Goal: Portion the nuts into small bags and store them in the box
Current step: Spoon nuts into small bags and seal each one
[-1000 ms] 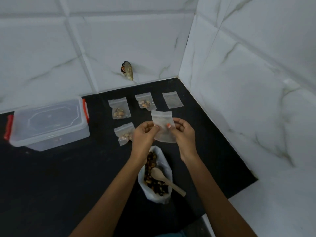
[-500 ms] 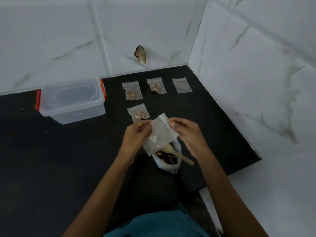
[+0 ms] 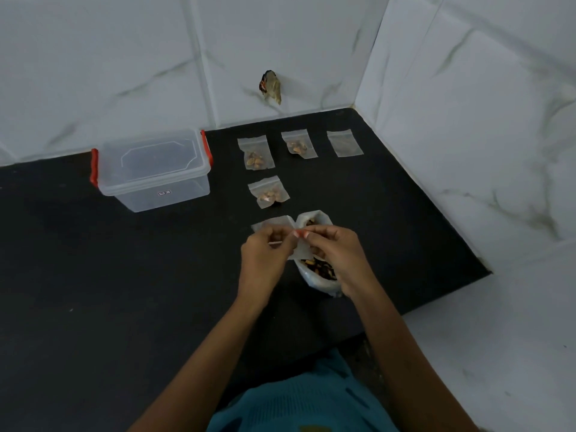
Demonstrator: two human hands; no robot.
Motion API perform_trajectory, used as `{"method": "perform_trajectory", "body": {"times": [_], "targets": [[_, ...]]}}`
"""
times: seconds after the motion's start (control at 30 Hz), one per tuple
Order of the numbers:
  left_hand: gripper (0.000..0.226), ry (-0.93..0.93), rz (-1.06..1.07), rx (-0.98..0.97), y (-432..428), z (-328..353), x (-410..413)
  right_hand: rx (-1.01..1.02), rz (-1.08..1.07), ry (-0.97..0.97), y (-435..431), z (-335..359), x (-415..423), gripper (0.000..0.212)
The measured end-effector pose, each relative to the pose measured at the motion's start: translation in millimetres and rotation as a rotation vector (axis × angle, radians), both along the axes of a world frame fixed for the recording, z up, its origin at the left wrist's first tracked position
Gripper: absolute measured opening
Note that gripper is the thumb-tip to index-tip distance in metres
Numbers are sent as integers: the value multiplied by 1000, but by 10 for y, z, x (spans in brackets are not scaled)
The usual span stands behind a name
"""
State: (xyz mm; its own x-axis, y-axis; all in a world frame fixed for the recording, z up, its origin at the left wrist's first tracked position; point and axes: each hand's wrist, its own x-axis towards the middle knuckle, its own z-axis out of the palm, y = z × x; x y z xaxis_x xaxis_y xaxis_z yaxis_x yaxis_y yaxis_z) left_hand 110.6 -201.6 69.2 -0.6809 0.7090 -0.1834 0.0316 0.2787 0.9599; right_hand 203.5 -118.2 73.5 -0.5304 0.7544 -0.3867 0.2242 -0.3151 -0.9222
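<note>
I read both hands held together: left hand (image 3: 263,260) and right hand (image 3: 338,257) each pinch the small clear plastic bag (image 3: 274,223) over the open white sack of nuts (image 3: 318,283). The clear red-latched plastic box (image 3: 152,169) sits well left on the counter; its sticker (image 3: 164,192) is illegible.

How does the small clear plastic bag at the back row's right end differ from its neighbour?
The right-end clear plastic bag is empty; the neighbouring clear plastic bag holds brown nuts. The right-end bag lies nearer the side wall than its neighbour. Both rest on the black counter.
</note>
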Motion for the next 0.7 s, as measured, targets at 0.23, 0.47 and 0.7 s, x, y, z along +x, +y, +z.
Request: {"method": "perform_trajectory", "body": {"times": [0.23,0.47,0.7], "targets": [[15,-139,-26,62,-84,16,-21,-183,21,40,-77,41,-9,12],[16,-23,-13,-29,-76,42,-11,170,33,-100,-83,33,16,13],[11,-90,26,-38,13,11,59,524,88,-127,-58,7,-20,14]]}}
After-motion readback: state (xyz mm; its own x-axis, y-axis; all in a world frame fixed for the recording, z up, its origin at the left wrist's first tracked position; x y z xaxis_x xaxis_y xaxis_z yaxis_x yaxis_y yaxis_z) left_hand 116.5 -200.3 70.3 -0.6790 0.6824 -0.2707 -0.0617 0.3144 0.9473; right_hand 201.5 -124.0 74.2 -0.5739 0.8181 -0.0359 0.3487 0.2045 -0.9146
